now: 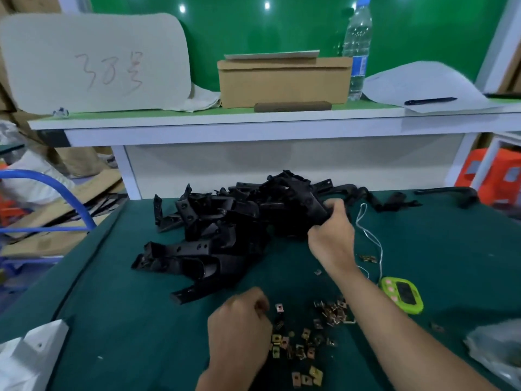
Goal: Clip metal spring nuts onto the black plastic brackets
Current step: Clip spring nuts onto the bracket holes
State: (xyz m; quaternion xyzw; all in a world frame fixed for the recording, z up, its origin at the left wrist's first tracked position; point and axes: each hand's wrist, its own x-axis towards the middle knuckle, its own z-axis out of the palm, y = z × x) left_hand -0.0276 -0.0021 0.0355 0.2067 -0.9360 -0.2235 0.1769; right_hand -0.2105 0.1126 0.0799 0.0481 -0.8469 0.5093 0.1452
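Note:
A heap of black plastic brackets (220, 230) lies on the green table (135, 320) in the middle. My right hand (331, 235) reaches into the heap's right side and grips a black bracket (307, 207) there. Several small metal spring nuts (298, 348) lie scattered on the mat near the front. My left hand (239, 331) rests over the left edge of the nuts with its fingers curled shut; whether it holds a nut is hidden.
A green timer (401, 294) with a white cord lies right of the nuts. A clear plastic bag (496, 351) sits at the front right, a white part (31, 354) at the front left. A raised shelf (253, 122) behind carries a cardboard box (282, 80) and water bottle (356, 49).

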